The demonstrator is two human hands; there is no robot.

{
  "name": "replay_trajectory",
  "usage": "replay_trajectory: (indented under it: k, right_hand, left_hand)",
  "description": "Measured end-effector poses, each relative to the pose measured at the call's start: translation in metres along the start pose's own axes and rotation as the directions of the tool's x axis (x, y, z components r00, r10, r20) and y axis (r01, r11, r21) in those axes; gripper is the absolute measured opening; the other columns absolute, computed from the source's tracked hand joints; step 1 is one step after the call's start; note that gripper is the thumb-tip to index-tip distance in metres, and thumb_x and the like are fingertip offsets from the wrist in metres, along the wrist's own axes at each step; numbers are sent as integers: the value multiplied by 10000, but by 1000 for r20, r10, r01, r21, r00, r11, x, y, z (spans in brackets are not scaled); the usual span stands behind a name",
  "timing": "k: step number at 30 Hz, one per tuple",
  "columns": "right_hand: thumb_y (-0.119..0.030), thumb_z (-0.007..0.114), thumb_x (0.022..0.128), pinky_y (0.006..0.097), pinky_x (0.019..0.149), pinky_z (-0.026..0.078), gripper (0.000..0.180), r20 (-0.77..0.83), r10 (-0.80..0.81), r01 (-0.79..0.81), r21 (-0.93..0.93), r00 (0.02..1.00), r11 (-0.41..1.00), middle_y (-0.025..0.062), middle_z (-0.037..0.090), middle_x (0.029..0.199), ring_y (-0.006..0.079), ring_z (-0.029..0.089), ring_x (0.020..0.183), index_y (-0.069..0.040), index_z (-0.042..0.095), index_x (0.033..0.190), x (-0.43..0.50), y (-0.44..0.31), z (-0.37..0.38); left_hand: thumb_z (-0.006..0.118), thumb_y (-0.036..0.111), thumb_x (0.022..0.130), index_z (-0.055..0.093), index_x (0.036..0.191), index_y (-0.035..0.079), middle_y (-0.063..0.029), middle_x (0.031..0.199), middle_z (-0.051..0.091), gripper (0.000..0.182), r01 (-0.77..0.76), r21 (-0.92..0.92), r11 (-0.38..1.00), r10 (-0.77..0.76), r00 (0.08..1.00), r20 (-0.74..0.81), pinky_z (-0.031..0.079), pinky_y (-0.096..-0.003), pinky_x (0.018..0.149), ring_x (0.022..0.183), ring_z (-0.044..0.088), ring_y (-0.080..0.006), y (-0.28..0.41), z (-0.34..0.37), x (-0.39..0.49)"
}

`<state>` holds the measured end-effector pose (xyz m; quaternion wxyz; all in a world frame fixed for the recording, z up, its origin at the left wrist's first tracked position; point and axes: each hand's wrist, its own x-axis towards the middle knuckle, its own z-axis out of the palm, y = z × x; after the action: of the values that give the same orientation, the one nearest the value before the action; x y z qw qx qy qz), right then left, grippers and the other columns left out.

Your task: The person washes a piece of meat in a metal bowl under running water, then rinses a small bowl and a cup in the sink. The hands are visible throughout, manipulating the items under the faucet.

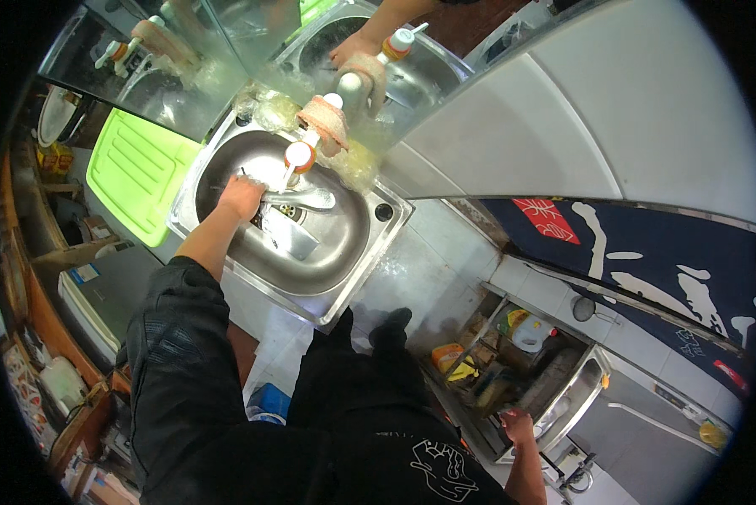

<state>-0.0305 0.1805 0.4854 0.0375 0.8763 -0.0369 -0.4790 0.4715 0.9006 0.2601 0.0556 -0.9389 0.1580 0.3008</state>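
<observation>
My left hand (242, 196) reaches into a stainless steel sink (343, 265), its fingers closed on the end of a silvery, rounded metal piece (312, 199), possibly a tap spout. Just below that piece, a flat rectangular metal blade (297, 241) lies in the basin near the drain (293, 211). A white and orange tap knob (300, 155) stands above the basin, with a pinkish cloth (325, 121) wrapped behind it. At lower right, my right hand (517, 424) has curled fingers beside a metal tray (574, 410) and a blurred dark object; whether it holds anything is unclear.
A green plastic lid (141, 177) leans at the sink's left. Crumpled clear plastic (277, 110) lies behind the basin, against mirror-like panels. A metal rack with bottles (529, 331) stands at right, below a dark printed curtain (643, 265). A blue container (269, 401) is on the floor.
</observation>
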Motion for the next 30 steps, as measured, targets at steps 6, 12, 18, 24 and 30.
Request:
replay_trajectory:
  k: [6, 12, 18, 24, 30]
  right_hand:
    - [-281, 638, 911, 454, 766, 578, 184, 132, 290, -318, 423, 948, 848, 110, 712, 1046, 298, 693, 944, -162, 745, 1003, 13, -13, 6]
    - [-275, 630, 919, 450, 767, 580, 191, 73, 154, -167, 238, 985, 957, 127, 688, 1127, 325, 686, 957, -160, 742, 1023, 16, -18, -18]
    - [-280, 615, 932, 448, 779, 584, 199, 26, 199, -197, 324, 980, 926, 145, 686, 1137, 335, 685, 977, -182, 746, 1045, 18, -32, -35]
    - [-192, 619, 820, 399, 647, 508, 109, -211, 110, -21, 387, 971, 922, 109, 646, 740, 304, 659, 721, -95, 648, 779, 16, -28, -16]
    - [-253, 618, 880, 480, 697, 518, 166, -77, 77, -61, 193, 994, 979, 128, 653, 838, 345, 643, 805, -98, 664, 841, 31, -6, 26]
  left_hand:
    - [627, 103, 853, 587, 1314, 123, -142, 1307, 528, 463, 30, -63, 998, -23, 993, 118, 408, -429, 1074, 1298, 469, -308, -1, 5, -23]
    - [554, 166, 926, 636, 1255, 117, -127, 1312, 542, 342, -31, 51, 998, 26, 995, 93, 367, -406, 1077, 1275, 480, -279, 8, 14, -36]
    - [613, 157, 872, 673, 1150, 97, -123, 1163, 692, 291, -127, 64, 990, 108, 965, 237, 415, -408, 1028, 1155, 612, -253, 10, 21, -37]
    - [684, 219, 822, 663, 1040, 42, -194, 1002, 722, 281, -175, -52, 983, 182, 954, 237, 558, -445, 848, 957, 700, -349, 8, 9, -59]
    - [743, 224, 783, 664, 956, 12, -222, 958, 711, 285, -110, -55, 992, 116, 985, 127, 552, -472, 822, 908, 695, -382, 1, -9, -90]
